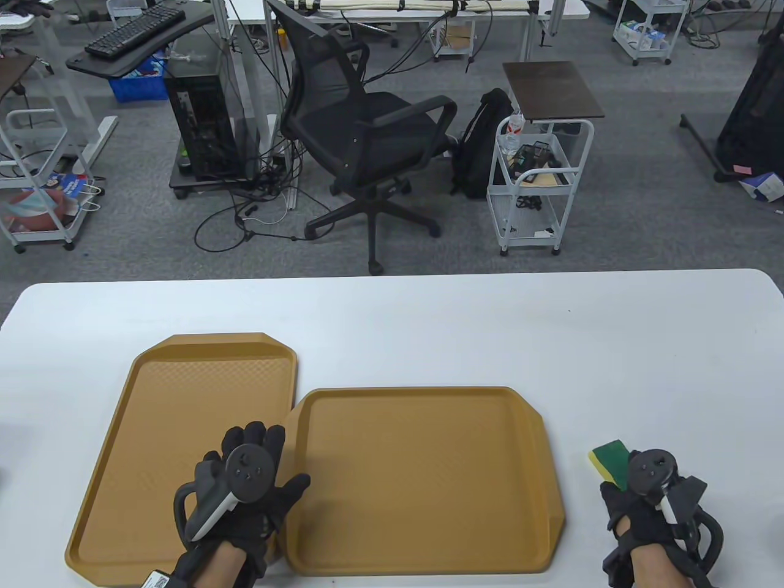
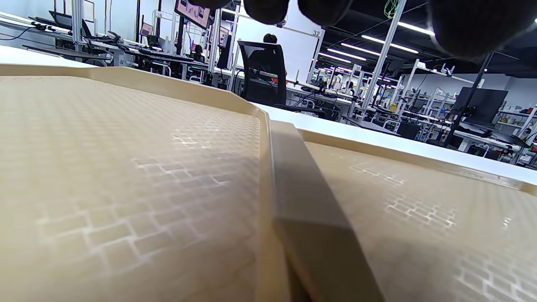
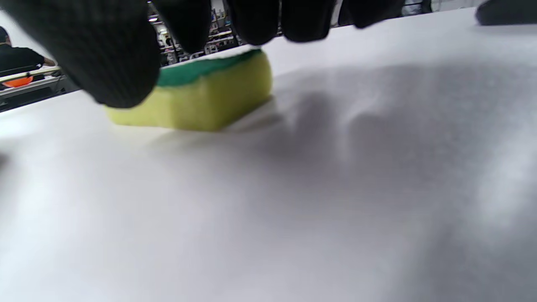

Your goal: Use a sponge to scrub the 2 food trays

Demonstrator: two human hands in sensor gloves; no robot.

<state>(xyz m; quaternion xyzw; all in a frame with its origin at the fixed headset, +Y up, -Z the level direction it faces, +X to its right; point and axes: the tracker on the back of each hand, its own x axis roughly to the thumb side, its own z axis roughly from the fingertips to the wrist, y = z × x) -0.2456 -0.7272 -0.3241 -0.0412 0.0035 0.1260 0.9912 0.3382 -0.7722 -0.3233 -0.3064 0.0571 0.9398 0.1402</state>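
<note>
Seen from above, two tan trays, left tray [image 1: 184,429] overlapped by right tray [image 1: 422,478], both bare; my left hand [image 1: 245,490] flat, released, across their junction. Right wrist: my right hand [image 3: 209,25] fingers straight over sponge [image 3: 197,96] on table [image 3: 335,188], gripping nothing.

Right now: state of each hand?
Left hand: open, fingers spread flat over the left tray.
Right hand: open, over the sponge on the table, not gripping it.

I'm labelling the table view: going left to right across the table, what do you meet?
left tray → left hand → right tray → sponge → right hand
</note>
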